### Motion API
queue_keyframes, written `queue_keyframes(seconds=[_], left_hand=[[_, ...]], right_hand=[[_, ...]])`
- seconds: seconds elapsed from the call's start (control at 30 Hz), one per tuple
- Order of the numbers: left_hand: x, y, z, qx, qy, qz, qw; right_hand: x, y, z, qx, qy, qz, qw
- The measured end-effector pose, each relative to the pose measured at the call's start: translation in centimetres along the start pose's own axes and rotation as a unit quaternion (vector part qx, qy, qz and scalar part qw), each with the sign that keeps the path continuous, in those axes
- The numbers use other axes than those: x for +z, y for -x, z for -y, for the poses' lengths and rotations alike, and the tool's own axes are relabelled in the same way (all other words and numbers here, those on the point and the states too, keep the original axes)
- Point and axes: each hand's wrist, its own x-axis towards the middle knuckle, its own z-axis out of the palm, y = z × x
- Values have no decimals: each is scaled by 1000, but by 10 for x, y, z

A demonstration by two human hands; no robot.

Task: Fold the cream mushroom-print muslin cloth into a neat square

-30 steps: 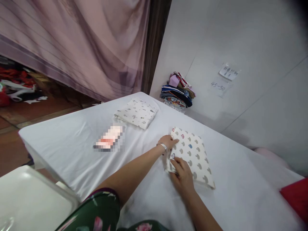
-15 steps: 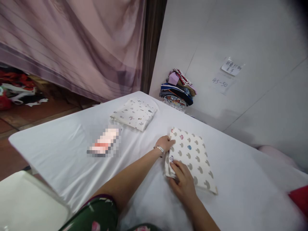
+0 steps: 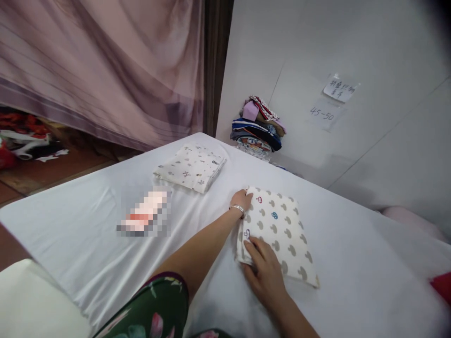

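A folded cream cloth (image 3: 291, 234) with grey mushroom prints and a few coloured ones lies flat on the white-covered table (image 3: 359, 263). My left hand (image 3: 242, 201), a silver bracelet at its wrist, grips the cloth's far left corner; some of its fingers are hidden. At the near left part of the same cloth is my right hand (image 3: 263, 267). Its fingers rest on top while the thumb sits at the folded edge, pinching the layers. Several layers show along that left side.
Farther left lies another folded printed cloth (image 3: 192, 166). A blurred-out flat object (image 3: 144, 211) is nearer. Stacked folded fabrics (image 3: 257, 126) stand against the wall, below handwritten notes (image 3: 322, 114). A pink curtain (image 3: 141, 70) hangs at the back left; a white seat-like surface (image 3: 38, 300) is at lower left.
The view has shifted slightly. My left hand has moved a little toward the cloth's far left corner. My right hand stays at the near left edge.
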Motion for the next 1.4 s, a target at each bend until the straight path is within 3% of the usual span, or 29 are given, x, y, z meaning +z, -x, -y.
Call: queue_keyframes(seconds=[0.2, 0.27, 0.33, 0.4, 0.47, 0.57, 0.8, 1.0, 1.1, 1.2, 1.23, 1.3, 1.4], left_hand=[[-12, 4, -8, 4, 8, 9, 1000], [-14, 15, -19, 70, -8, -51, 996], [-10, 28, -29, 190, -43, -106, 975], [-1, 39, -32, 296, -95, -91, 946], [10, 45, -29, 329, -150, -23, 932], [22, 41, -18, 295, -202, 49, 933], [24, 32, -11, 292, -228, 54, 927], [23, 33, -13, 293, -249, 55, 921], [23, 33, -14, 296, -256, 56, 919], [23, 33, -14, 301, -259, 53, 916], [23, 33, -14, 302, -258, 52, 916], [23, 33, -14, 302, -254, 53, 917], [21, 35, -14, 297, -237, 57, 923]], right_hand=[[-1, 0, 4, -16, 24, 40, 999], [-3, 0, 6, -18, 30, 54, 998], [-3, -1, 8, -17, 35, 62, 997], [-3, -1, 9, -13, 40, 70, 997], [-2, 0, 9, -8, 48, 78, 996], [-1, 1, 9, -7, 59, 86, 995], [-2, 0, 14, 22, 32, 91, 995], [-27, -1, 13, 69, -155, 52, 984], [-53, -2, -9, 145, -192, -35, 970], [-71, 3, -46, 184, -79, -115, 973], [-72, 8, -58, 200, -25, -111, 973], [-67, 19, -80, 266, 55, -44, 961], [-51, 37, -99, 335, 26, 17, 942]])
